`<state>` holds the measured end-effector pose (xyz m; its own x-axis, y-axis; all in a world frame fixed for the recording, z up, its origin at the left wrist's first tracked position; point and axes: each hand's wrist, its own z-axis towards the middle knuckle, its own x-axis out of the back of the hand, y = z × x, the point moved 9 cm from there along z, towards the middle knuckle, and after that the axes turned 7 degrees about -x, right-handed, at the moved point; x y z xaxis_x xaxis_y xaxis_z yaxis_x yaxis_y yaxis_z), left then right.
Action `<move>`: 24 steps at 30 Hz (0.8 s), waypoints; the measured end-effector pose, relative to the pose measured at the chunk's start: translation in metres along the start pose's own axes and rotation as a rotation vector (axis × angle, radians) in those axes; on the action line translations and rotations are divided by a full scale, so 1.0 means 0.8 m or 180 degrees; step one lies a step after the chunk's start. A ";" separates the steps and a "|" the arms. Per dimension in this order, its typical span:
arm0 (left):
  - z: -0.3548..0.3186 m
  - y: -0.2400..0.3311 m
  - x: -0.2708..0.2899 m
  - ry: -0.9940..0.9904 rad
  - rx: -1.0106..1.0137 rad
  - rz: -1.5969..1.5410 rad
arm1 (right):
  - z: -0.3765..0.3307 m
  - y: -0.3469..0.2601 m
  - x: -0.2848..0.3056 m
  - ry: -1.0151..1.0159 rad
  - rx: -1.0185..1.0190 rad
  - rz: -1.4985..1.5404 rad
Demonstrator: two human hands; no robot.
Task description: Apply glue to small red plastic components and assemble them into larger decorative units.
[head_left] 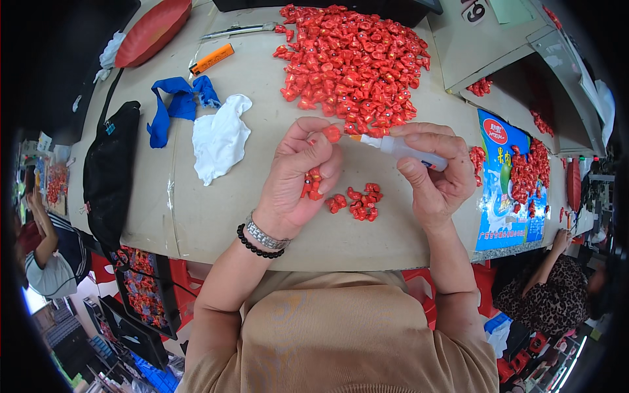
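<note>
My left hand (298, 167) pinches a small red plastic piece (332, 133) between thumb and forefinger, with more red pieces (312, 183) tucked in its curled palm. My right hand (436, 167) grips a translucent squeeze bottle (409, 152) tipped sideways. The bottle's narrow orange tip points left, right by the pinched piece; whether they touch I cannot tell. Below and between the hands, a small group of red pieces (362, 202) lies on the table (262, 216). Beyond them spreads a large heap of similar red pieces (354, 62).
At left lie a white cloth (221, 139), a blue cloth (173, 108), an orange utility knife (213, 59), a red dish (154, 33) and a black bag (111, 177). A blue printed sheet (498, 216) bears red pieces at right, near a cabinet (504, 59). Other people sit on both sides.
</note>
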<state>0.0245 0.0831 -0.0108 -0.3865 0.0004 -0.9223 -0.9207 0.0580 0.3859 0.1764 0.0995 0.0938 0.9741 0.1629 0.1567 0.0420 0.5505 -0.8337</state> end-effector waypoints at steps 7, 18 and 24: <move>0.000 0.004 -0.001 0.0068 -0.0062 0.0058 | 0.000 0.000 -0.002 -0.0031 0.0014 -0.0045; 0.000 0.002 0.001 0.0028 -0.0025 0.0021 | 0.000 0.003 -0.001 0.0017 -0.0043 -0.0031; -0.001 -0.003 -0.002 0.0057 0.0096 -0.0018 | -0.001 0.011 0.003 0.0101 -0.0252 0.0474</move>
<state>0.0273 0.0824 -0.0102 -0.3824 -0.0177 -0.9238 -0.9210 0.0879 0.3795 0.1797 0.1041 0.0861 0.9774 0.2112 0.0124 -0.0873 0.4557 -0.8858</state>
